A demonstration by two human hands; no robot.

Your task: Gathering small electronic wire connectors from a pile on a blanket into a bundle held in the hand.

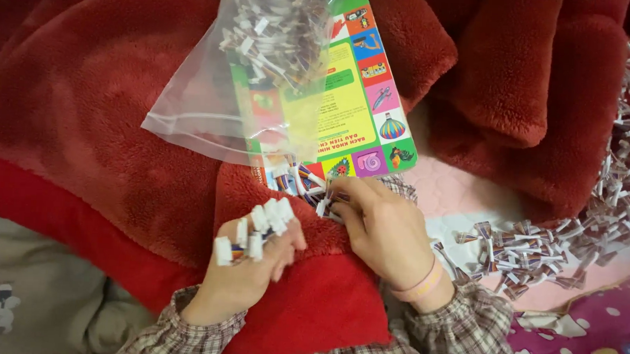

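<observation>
Red fleece blanket [105, 118] fills most of the head view, draped over the lap. Left hand [251, 266] sits on it, fingers curled, several small folded paper pieces [267, 221] wedged upright between the fingers. Right hand [383, 233] just beside it, fingertips pressed together pinching one more folded piece [322, 207] at the edge of a small cluster [297, 178] lying on the blanket. Cluster touches the lower edge of a colourful picture card [364, 108]. Clear zip bag [256, 75] lies over the card's left part, holding more folded pieces near its top. Large loose heap of the same pieces [538, 250] spreads right of the right hand, running up the right edge. Both wrists in plaid sleeves [456, 339]; band [420, 282] on the right wrist. Pink patterned cloth [591, 338] bottom right.
</observation>
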